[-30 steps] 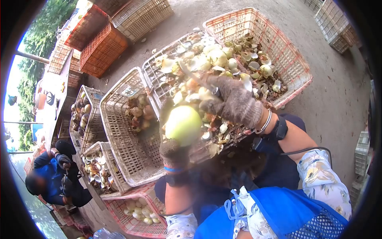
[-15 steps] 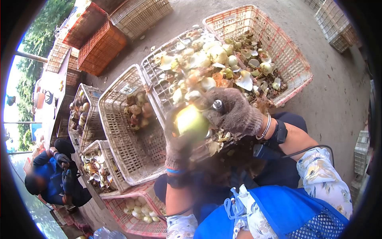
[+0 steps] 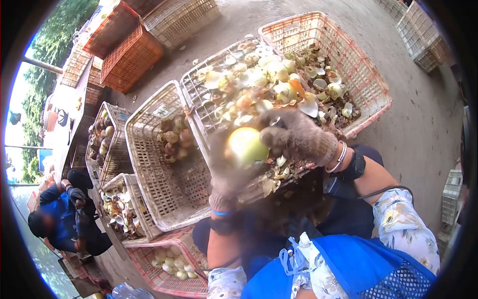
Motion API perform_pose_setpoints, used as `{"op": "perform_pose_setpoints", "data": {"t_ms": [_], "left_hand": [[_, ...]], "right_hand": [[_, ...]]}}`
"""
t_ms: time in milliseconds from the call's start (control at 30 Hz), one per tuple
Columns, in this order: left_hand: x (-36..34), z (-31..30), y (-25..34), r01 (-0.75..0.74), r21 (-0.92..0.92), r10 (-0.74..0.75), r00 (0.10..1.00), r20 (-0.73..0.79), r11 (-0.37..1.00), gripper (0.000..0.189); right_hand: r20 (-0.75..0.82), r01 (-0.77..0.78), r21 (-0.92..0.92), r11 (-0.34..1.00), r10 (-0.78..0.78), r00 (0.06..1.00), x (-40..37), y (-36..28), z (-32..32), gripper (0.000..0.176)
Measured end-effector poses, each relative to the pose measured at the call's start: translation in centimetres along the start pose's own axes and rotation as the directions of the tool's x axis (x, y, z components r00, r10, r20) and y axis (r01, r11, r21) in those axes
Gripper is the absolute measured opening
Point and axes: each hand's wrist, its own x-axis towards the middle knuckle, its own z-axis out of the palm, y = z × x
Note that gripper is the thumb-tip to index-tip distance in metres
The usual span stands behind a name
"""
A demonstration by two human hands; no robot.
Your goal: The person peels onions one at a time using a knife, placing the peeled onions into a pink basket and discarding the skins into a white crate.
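Observation:
In the head view, my left hand (image 3: 222, 172), in a brown glove and smeared by motion, is closed around a pale, peeled onion (image 3: 249, 144). My gloved right hand (image 3: 306, 139) is right at the onion's side, its fingers curled round a small dark-handled knife (image 3: 280, 122); the blade does not show. Both hands are over the near edge of a crate-top grid (image 3: 199, 92) heaped with onion skins (image 3: 239, 82). Further skins (image 3: 276, 179) lie just below my right hand.
Beyond the heap stands a red-and-white crate (image 3: 366, 74) with more peelings. To the left, a large crate (image 3: 164, 199) holds unpeeled onions (image 3: 174, 137). A pink crate (image 3: 144, 271) contains peeled onions (image 3: 172, 261). Another person (image 3: 62, 214) sits at far left; orange crates (image 3: 132, 60) stand behind.
The onion has moved slightly right in my left hand. My right hand has shifted a little right and down, and the knife handle's end shows less than before.

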Motion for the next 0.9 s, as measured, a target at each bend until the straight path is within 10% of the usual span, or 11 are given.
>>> {"op": "perform_pose_setpoints", "data": {"t_ms": [100, 267, 300, 333, 400, 533, 667, 733, 833, 867, 900], "left_hand": [[-0.4, 1.4, 2.8, -0.014, -0.098, 0.014, 1.000, -0.003, 0.995, 0.085], [-0.6, 0.1, 0.2, 0.113, -0.666, -0.191, 0.980, -0.046, 0.737, 0.054], [-0.3, -0.5, -0.9, -0.046, 0.024, 0.049, 0.993, -0.110, 0.999, 0.046], [0.1, -0.2, -1.0, -0.049, 0.021, 0.051, 0.993, -0.104, 0.999, 0.046], [1.1, 0.2, -1.0, 0.245, -0.392, -0.377, 0.874, -0.306, 0.887, 0.043], [-0.9, 0.7, 1.1, -0.024, -0.551, -0.118, 0.968, -0.220, 0.834, 0.066], [-1.6, 3.2, 2.4, 0.077, -0.480, -0.136, 0.987, -0.087, 0.874, 0.107], [-1.5, 3.2, -1.4, 0.047, -0.281, -0.101, 0.979, -0.178, 0.958, 0.098], [-1.6, 1.3, -3.4, 0.262, -0.610, -0.385, 0.920, -0.077, 0.748, 0.066], [-1.6, 0.4, -4.0, 0.421, -0.351, -0.489, 0.863, -0.129, 0.836, 0.066], [-1.8, 0.3, -4.3, 0.246, -0.231, -0.285, 0.946, -0.155, 0.941, 0.069]], "right_hand": [[0.027, 0.219, -0.059, 0.974, -0.218, 0.976, 0.7, 3.1, 0.9, 0.054], [0.287, -0.075, 0.498, 0.864, -0.083, 0.954, 0.3, 2.5, 0.4, 0.061], [0.303, -0.134, 0.564, 0.815, -0.054, 0.951, 0.4, 3.2, 0.2, 0.060], [0.296, -0.129, 0.565, 0.815, -0.055, 0.954, 0.3, 3.1, 0.0, 0.060], [0.257, -0.036, 0.506, 0.862, -0.111, 0.960, 0.2, 2.5, -0.1, 0.060], [0.117, 0.097, 0.448, 0.889, -0.166, 0.979, 0.0, 1.1, 0.4, 0.059], [0.097, -0.006, 0.302, 0.953, -0.025, 0.995, 0.4, 1.5, 1.0, 0.055], [0.019, 0.101, 0.252, 0.962, -0.109, 0.994, 0.5, 2.6, 2.1, 0.049], [0.109, 0.183, 0.225, 0.957, -0.211, 0.971, -0.2, 0.7, 2.4, 0.046], [0.073, 0.304, -0.014, 0.953, -0.302, 0.950, -0.2, 1.2, 2.0, 0.043], [0.066, 0.401, -0.256, 0.880, -0.398, 0.915, -0.1, 1.4, 1.7, 0.040]]}}
